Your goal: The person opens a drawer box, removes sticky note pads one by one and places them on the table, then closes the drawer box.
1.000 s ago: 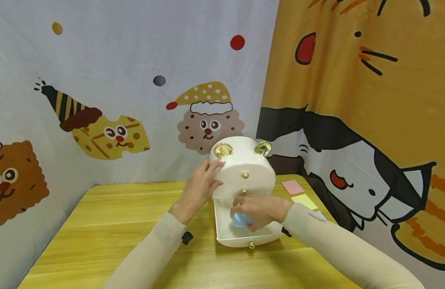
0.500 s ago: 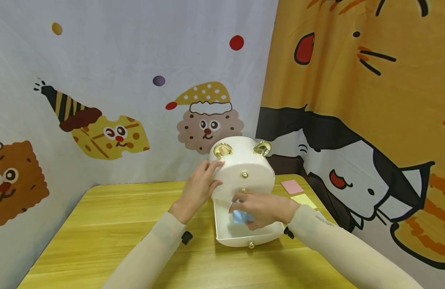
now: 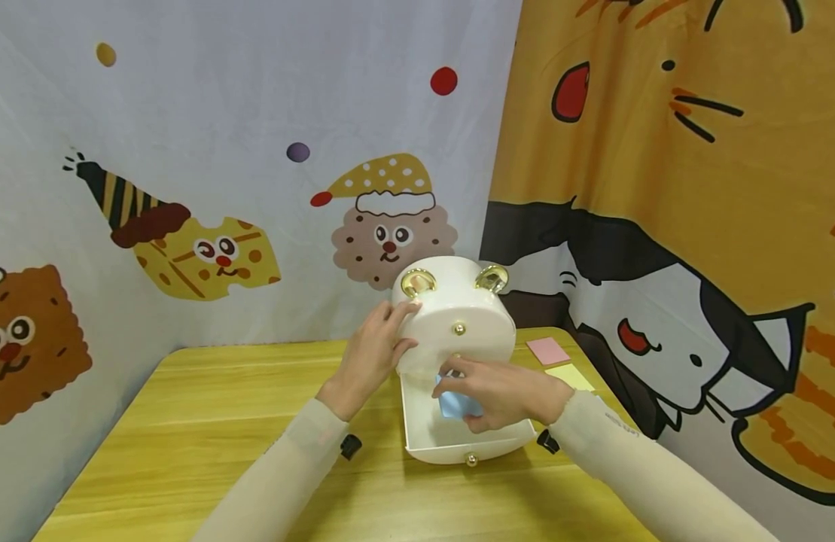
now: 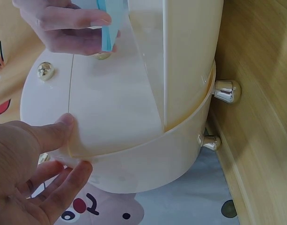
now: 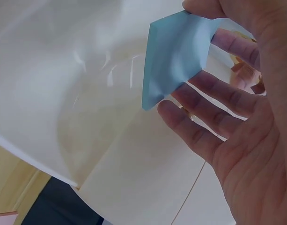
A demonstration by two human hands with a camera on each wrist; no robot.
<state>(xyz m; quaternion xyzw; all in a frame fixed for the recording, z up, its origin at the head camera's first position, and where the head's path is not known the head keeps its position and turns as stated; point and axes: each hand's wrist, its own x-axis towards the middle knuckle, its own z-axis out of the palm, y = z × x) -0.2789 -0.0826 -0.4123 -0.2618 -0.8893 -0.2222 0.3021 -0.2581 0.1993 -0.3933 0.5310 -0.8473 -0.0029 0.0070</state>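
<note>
A white storage box (image 3: pixel 451 324) with gold bear ears and round gold knobs stands on the table, its bottom drawer (image 3: pixel 417 429) pulled out. Over that drawer my right hand (image 3: pixel 501 391) pinches a blue sticky note pad (image 5: pixel 176 56) between thumb and fingers. The right wrist view shows the pad tilted, one corner pointing down, above the white drawer floor. On the box's left side rests my left hand (image 3: pixel 371 350). In the left wrist view its thumb (image 4: pixel 56 133) touches near the front edge, with its other fingers against the curved side.
To the right of the box, a pink note pad (image 3: pixel 548 351) and a yellow one (image 3: pixel 570 376) lie on the wooden table (image 3: pixel 254 421). Printed cartoon curtains (image 3: pixel 220 113) hang behind and to the right. A black wrist device (image 3: pixel 350 447) sits under the left forearm.
My right hand has shifted slightly right and up with the blue sticky note pad. Its sleeve now covers the blue patch seen earlier at the table's right. My left hand has stayed put.
</note>
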